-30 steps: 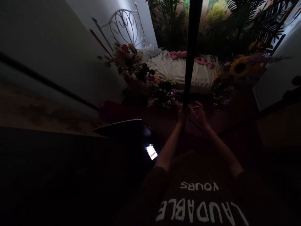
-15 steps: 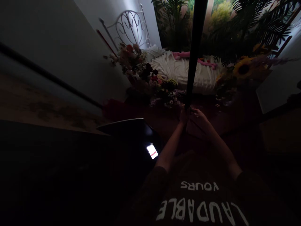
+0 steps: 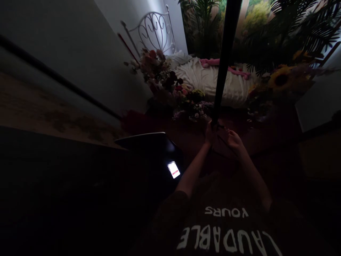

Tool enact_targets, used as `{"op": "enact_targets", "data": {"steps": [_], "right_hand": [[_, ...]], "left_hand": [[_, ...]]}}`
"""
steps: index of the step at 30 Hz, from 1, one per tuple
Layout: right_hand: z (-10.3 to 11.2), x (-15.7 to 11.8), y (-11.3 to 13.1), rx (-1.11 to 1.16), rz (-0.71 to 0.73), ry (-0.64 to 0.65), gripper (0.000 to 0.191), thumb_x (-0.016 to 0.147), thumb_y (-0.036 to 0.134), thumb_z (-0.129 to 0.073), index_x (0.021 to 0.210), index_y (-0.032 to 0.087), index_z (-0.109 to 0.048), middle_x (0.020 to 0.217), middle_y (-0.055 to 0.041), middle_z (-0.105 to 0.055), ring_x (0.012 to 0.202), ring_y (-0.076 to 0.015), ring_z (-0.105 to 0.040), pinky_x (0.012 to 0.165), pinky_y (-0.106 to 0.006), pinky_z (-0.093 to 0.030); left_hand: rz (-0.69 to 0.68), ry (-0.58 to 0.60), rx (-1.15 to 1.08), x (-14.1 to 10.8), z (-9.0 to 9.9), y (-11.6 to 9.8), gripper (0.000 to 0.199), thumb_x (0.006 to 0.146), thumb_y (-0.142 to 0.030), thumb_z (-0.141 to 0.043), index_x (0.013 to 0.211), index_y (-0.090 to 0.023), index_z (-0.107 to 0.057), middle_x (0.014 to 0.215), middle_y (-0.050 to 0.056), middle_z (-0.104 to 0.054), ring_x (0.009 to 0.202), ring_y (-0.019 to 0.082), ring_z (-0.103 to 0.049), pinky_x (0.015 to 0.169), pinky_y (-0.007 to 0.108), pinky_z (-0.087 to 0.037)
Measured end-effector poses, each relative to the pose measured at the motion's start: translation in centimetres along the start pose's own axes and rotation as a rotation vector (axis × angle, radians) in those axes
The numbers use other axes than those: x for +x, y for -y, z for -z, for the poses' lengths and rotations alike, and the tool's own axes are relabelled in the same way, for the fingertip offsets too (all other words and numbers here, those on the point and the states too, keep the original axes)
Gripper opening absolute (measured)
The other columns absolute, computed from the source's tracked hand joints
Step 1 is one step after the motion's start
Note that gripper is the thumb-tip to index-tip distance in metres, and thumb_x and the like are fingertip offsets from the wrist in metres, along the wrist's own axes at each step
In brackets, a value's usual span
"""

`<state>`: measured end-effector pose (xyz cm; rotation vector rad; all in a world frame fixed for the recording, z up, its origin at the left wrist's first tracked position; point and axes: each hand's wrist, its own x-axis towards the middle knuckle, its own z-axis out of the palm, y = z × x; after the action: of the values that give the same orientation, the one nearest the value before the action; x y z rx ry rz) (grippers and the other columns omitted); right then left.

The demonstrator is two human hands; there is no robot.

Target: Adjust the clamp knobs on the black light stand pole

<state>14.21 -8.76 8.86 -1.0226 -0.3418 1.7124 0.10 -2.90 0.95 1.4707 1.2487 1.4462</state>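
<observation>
In the head view, the left hand (image 3: 209, 133) is clasped around a dark, slightly tilted pole (image 3: 226, 60). The right hand (image 3: 234, 140) is just right of the pole, fingers half curled; whether they grip anything cannot be told. Left of the pole are flowers (image 3: 160, 73) and a lit screen (image 3: 175, 171); beyond it, a cream bedcover (image 3: 198, 78).

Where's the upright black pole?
In the head view, the black pole rises right of centre, in front of the bed, with the left hand at its lower part.
</observation>
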Motion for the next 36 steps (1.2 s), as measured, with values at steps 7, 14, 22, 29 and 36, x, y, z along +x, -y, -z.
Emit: {"op": "enact_targets", "data": {"steps": [7, 14, 22, 29, 36], "right_hand": [[9.6, -6.4, -0.3, 0.343, -0.07, -0.265, 0.024, 0.082, 0.01, -0.049, 0.09, 0.021, -0.068, 0.063, 0.0061, -0.066, 0.051, -0.0023, -0.062, 0.054, -0.007, -0.051], [16.1, -13.0, 1.6, 0.418, 0.229, -0.616, 0.024, 0.084, 0.013, -0.044, 0.071, 0.023, -0.062, 0.06, 0.0033, -0.066, 0.049, -0.0064, -0.063, 0.048, -0.013, -0.051], [17.5, -16.3, 5.9, 0.23, 0.462, -0.825, 0.023, 0.097, 0.036, -0.053, 0.081, 0.022, -0.063, 0.068, 0.002, -0.072, 0.052, -0.01, -0.066, 0.048, -0.019, -0.052], [18.0, -17.6, 6.9, -0.075, 0.319, -0.832, 0.021, 0.087, 0.038, -0.07, 0.087, 0.017, -0.073, 0.074, -0.0029, -0.076, 0.055, -0.0106, -0.068, 0.051, -0.018, -0.048], [19.2, -17.7, 7.4, -0.163, 0.39, -0.79, 0.021, 0.067, 0.033, -0.085, 0.078, 0.018, -0.075, 0.078, -0.004, -0.077, 0.071, -0.0139, -0.071, 0.066, -0.022, -0.052]], "left_hand": [[0.06, -0.122, 0.212, -9.0, -1.8, 3.5, 0.055, 0.096, -0.043, -0.045, 0.141, -0.012, -0.039, 0.141, 0.026, -0.044, 0.137, 0.031, -0.044, 0.116, 0.05, -0.035], [0.044, 0.441, 0.018, -12.1, -8.7, 3.5, 0.056, 0.09, -0.051, -0.056, 0.131, -0.014, -0.044, 0.13, 0.021, -0.048, 0.105, 0.025, -0.062, 0.101, 0.047, -0.05], [-0.261, 0.883, -0.23, -9.4, -20.5, -7.7, 0.05, 0.096, -0.053, -0.048, 0.132, -0.018, -0.051, 0.132, 0.016, -0.058, 0.123, 0.026, -0.058, 0.109, 0.044, -0.045], [-0.175, 1.034, -0.26, -10.5, -24.1, -11.1, 0.038, 0.098, -0.04, -0.046, 0.128, -0.017, -0.05, 0.104, 0.009, -0.069, 0.093, 0.018, -0.067, 0.087, 0.032, -0.052], [-0.12, 1.022, -0.243, -10.8, -23.5, -11.6, 0.026, 0.096, -0.036, -0.048, 0.115, -0.019, -0.054, 0.093, 0.005, -0.068, 0.079, 0.014, -0.063, 0.077, 0.025, -0.048]]}}
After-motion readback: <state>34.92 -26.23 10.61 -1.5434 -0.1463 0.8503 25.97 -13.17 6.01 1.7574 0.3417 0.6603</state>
